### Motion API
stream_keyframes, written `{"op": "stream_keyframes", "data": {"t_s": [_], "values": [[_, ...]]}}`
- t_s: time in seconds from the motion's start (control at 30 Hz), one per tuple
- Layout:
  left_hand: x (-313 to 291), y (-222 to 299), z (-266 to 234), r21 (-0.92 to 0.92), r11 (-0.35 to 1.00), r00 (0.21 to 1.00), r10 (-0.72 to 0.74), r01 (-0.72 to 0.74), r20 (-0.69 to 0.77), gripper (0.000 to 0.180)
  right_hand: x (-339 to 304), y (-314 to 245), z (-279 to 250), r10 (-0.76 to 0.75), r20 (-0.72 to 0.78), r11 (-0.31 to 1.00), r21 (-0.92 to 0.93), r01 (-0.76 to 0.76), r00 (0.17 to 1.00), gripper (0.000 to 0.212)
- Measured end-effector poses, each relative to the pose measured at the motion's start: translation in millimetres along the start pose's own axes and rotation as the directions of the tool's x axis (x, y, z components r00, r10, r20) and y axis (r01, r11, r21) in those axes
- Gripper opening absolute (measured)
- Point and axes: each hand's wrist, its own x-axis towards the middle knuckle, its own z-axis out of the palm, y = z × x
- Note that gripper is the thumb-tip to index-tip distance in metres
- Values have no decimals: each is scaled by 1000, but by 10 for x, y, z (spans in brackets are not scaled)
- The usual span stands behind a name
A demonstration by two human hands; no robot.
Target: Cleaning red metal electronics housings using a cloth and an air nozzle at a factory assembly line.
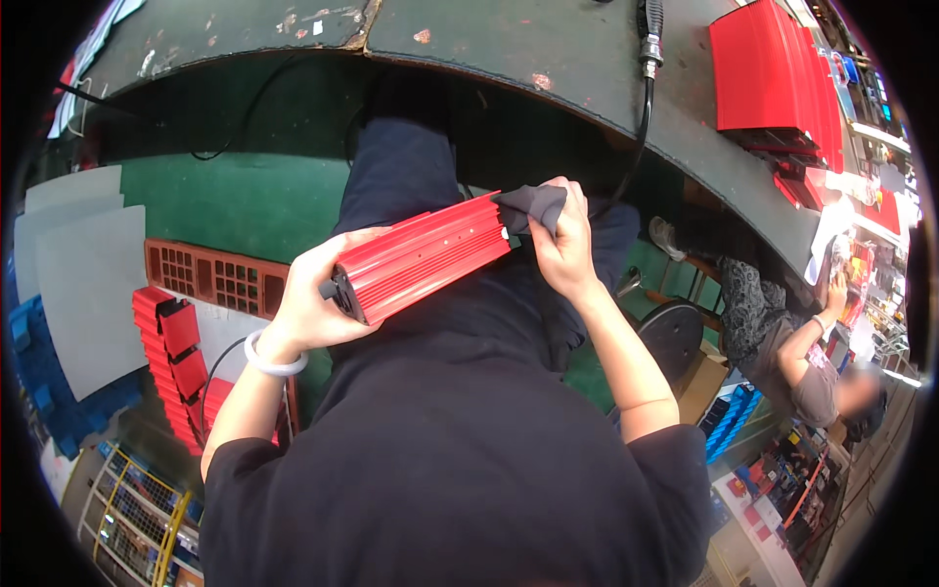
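Two bare hands are being used on one red ribbed housing (425,259), which is held at a slant over the lap. Its left end is gripped by the left hand (318,296), thumb side along the upper edge and the rest wrapped under, so that hold is closed round it pretty firmly. At the other end a dark grey cloth (536,203) is pinched by the right hand (565,243) and bunched up against the housing. Whatever is inside the housing can't be told, since the left end is covered by a black end plate (347,297).

Just left of the grip, a brown plastic crate (220,279) with gridded walls can be seen. It's partly lined by a pale sheet, and more red housings (166,367) are lined up in a row there; whether all of them sit within its walls is hard to say. Further left, big grey sheets (93,284) are propped over a blue plastic tray (54,367). Behind those, a yellow-framed wire cage (142,514) is loaded with stuff too small to make out.

Right of the grip, a cardboard box (700,380) is parked beside blue crates (734,421), contents not readable tbh. Ahead, a stack of red casings (768,73) is set on the dark workbench (489,44), and farther right a co-worker (817,391) is seated by it.
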Motion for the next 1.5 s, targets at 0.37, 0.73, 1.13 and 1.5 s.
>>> {"op": "stream_keyframes", "data": {"t_s": [0.37, 0.73, 1.13, 1.5], "values": [[69, 89, 54, 116, 993, 999, 36, -37, 13, 62, 78, -266, 10, -173, 199, 805, -535, 255, 965, 29], [83, 181, 50, 148, 989, 1000, -1, 2, -3, 61, 213, -430, -131, -74, 315, 770, -585, 255, 946, 23], [115, 101, 31, 97, 995, 1000, -24, 23, 11, 57, 244, -530, 12, -213, 241, 812, -496, 308, 947, 19], [186, 36, -58, -34, 999, 999, -36, 36, -2, 60, 415, -840, 181, -426, 16, 902, 85, 423, 905, 16]]}}
